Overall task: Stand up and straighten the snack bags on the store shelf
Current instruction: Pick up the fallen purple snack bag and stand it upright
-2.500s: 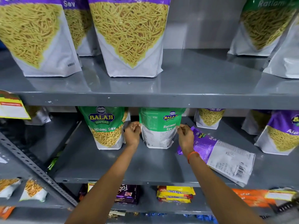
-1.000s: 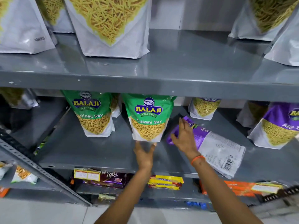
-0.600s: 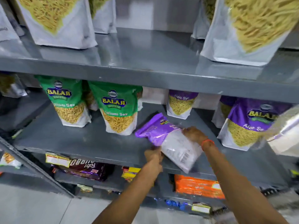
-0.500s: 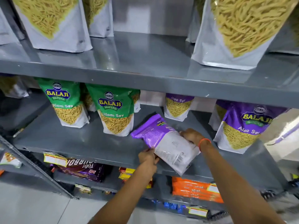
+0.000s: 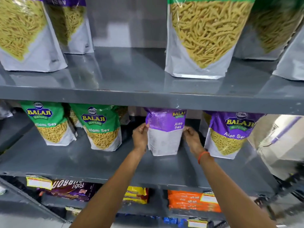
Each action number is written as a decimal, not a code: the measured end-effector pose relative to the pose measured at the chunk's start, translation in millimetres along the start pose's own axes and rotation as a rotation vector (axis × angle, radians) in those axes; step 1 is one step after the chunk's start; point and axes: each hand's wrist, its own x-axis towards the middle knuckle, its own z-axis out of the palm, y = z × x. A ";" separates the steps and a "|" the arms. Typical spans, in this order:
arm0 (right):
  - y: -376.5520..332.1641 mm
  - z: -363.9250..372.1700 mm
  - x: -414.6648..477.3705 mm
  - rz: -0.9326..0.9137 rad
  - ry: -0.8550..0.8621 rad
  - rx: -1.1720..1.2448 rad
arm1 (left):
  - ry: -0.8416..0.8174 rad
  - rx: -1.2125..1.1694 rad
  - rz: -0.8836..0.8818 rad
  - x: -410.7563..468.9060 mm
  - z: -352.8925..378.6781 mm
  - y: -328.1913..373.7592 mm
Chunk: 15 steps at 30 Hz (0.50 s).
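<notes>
I see left hand (image 5: 140,136) and right hand (image 5: 192,137) both pinching the sides of purple bag (image 5: 165,134), upright on middle shelf (image 5: 82,160).

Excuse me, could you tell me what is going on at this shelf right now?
A person is tidying snack bags on the middle shelf. Both hands hold a purple Aloo Sev bag by its side edges, the left hand on its left edge and the right hand on its right edge. The bag stands upright with its printed back facing out, between a green Ratlami Sev bag and another purple Aloo Sev bag that faces forward.
</notes>
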 end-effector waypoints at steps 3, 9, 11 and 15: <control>14.9 -2.0 -10.6 0.031 -0.052 0.017 | 0.023 0.158 0.045 3.3 5.2 -12.9; 35.3 -0.4 -19.2 -0.022 -0.054 0.004 | 0.013 0.315 0.087 -59.7 21.2 -57.0; 42.4 0.1 -24.1 -0.034 -0.041 -0.026 | -0.043 0.296 0.081 -62.0 18.1 -62.7; 46.9 6.3 -41.1 0.029 -0.103 0.004 | -0.181 0.374 0.052 -49.5 7.4 -63.0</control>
